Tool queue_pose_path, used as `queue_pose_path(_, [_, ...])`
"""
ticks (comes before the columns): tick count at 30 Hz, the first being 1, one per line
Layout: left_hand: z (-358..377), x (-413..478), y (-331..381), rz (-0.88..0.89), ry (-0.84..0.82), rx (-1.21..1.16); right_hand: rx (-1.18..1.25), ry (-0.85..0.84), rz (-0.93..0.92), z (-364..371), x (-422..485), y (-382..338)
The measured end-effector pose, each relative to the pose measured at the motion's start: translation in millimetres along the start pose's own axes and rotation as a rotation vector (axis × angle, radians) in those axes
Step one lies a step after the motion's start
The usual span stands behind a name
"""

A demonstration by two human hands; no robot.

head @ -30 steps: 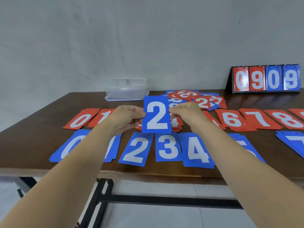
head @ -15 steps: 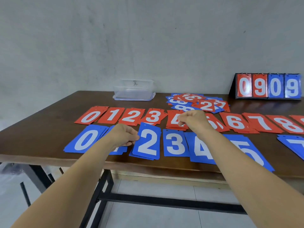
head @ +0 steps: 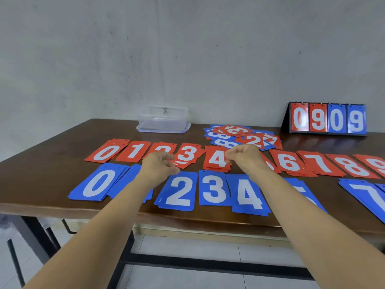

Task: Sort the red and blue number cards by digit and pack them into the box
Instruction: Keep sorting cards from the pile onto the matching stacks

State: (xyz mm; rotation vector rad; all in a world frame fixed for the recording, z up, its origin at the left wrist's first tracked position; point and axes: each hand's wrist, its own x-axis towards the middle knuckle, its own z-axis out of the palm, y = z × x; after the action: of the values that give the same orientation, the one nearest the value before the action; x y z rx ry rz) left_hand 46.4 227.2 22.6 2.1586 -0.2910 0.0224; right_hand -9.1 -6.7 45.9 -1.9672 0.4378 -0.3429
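Observation:
Two rows of sorted number cards lie on the brown table [head: 52, 163]. The red piles run from 0 [head: 107, 152] to 8 [head: 352, 165]. The blue piles in front run from 0 [head: 98, 184] through 2 [head: 179, 192], 3 [head: 213, 188] and 4 [head: 248, 195]. My left hand [head: 160, 165] hovers curled and holding nothing over the red 2, just behind the blue 2 pile. Beside the red 4 pile [head: 216, 159], my right hand [head: 243, 157] is curled with no card in it. An unsorted heap of cards [head: 239, 134] lies behind. The clear plastic box [head: 164, 119] stands at the back.
A flip scoreboard [head: 327, 119] reading 0909 stands at the back right. A blue 7 pile [head: 366, 195] lies at the right edge, and my right forearm partly covers the blue 5 pile [head: 302, 190]. The blue cards reach close to the table's front edge.
The blue 2 card I held up in both hands now lies on the blue 2 pile. My left hand let go and lifted back; my right hand moved toward the red 4 pile.

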Motion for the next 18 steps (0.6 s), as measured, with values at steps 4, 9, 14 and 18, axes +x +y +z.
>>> queue_pose_path(4, [16.6,19.4,22.9,0.068,0.023,-0.024,-0.032,0.015,-0.009,-14.3,18.1,5.1])
queue_pose_path(9, [51.8,59.3,48.2,0.099,0.011,-0.047,-0.077,0.068,0.003,-45.2,60.2,20.4])
queue_pose_path(14, [91.3,108.0,67.1,0.082,-0.027,-0.082,-0.099,0.106,0.046,-87.0,123.3,47.3])
queue_pose_path(18, [119.1,146.8,74.9,0.053,-0.006,-0.079,-0.222,0.092,0.074,-103.7,183.8,66.0])
